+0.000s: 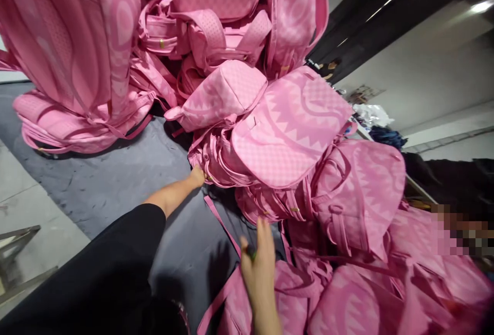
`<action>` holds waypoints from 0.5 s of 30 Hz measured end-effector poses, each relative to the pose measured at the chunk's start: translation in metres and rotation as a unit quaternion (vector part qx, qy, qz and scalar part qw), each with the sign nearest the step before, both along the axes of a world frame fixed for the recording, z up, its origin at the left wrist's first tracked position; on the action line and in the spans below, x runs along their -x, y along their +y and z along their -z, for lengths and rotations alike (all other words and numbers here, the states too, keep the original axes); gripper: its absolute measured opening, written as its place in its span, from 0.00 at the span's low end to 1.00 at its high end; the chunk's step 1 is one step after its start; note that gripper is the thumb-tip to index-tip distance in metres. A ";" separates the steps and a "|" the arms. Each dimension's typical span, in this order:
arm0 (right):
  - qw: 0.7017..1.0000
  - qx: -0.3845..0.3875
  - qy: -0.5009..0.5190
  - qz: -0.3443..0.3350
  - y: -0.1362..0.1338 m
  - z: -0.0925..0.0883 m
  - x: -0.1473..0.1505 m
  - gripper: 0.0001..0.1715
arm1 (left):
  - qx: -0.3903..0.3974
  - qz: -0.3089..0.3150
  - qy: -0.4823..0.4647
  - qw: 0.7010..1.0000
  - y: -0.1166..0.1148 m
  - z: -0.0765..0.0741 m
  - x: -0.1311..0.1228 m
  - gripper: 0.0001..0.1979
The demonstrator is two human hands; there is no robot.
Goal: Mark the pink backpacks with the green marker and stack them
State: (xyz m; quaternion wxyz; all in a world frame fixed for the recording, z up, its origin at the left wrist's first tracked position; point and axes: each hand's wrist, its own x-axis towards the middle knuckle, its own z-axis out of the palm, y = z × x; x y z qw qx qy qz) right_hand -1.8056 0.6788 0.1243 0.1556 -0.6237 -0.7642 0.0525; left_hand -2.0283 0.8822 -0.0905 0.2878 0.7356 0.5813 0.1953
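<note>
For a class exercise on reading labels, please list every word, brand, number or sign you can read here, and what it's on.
No readable text anywhere.
Pink backpacks: jagged and checked patterns, no legible lettering.
Small gold-coloured fittings: too small to show any marking.
Dark green object at the right hand: too blurred to read.

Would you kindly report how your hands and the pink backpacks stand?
Left hand against piled pink backpacks, grip unclear. Right hand holding small dark item, blurred. Pink strap between the hands.
</note>
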 end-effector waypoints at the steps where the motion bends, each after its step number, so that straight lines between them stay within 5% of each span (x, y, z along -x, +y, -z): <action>1: 0.999 -0.028 -0.016 0.000 0.033 -0.009 0.010 0.37 | 0.010 0.014 0.016 1.000 -0.001 0.001 0.000 0.17; 4: 0.994 -0.060 -0.080 0.040 0.130 -0.035 0.039 0.40 | 0.035 0.051 0.067 0.996 -0.012 0.003 0.003 0.18; 7: 0.989 0.010 -0.138 0.054 0.181 -0.047 0.060 0.37 | 0.047 0.072 0.094 0.992 -0.033 0.003 0.007 0.18; 10: 0.979 0.042 -0.191 0.058 0.178 -0.045 0.073 0.32 | 0.055 0.082 0.105 0.990 -0.061 0.002 0.010 0.16; 15: 0.975 0.052 -0.214 0.039 0.123 -0.043 0.089 0.30 | 0.064 0.090 0.117 0.987 -0.123 -0.007 0.028 0.16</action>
